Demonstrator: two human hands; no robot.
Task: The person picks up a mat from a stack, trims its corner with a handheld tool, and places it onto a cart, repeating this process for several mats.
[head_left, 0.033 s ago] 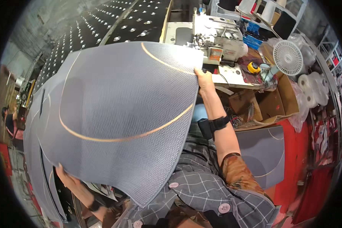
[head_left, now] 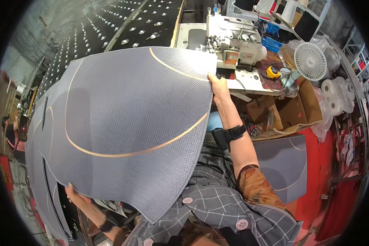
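A large grey textured mat (head_left: 123, 123) with thin golden curved lines bulges up in front of me, its near corner hanging over my lap. My right hand (head_left: 220, 88) pinches its right edge, thumb on top and the other fingers partly hidden. At the lower left, my left hand (head_left: 80, 199) grips the near edge, some fingers out of sight beneath it. Just past the mat's far right corner stands a white sewing machine (head_left: 235, 39), its lamp shining on that corner. More grey matting (head_left: 35, 164) with similar lines lies at the left, partly covered by the held mat.
A black table with rows of metal balls (head_left: 139, 30) stretches away at the far left. To the right are a white fan (head_left: 310, 61), a yellow tape measure (head_left: 273, 72) and an open cardboard box (head_left: 311, 102). Another grey mat (head_left: 283, 164) lies below the box. A person (head_left: 13, 133) is at far left.
The mat has shifted slightly, its far edge a little lower and its right edge slightly left. My left hand has moved a little right and down; my right hand has edged left with the mat.
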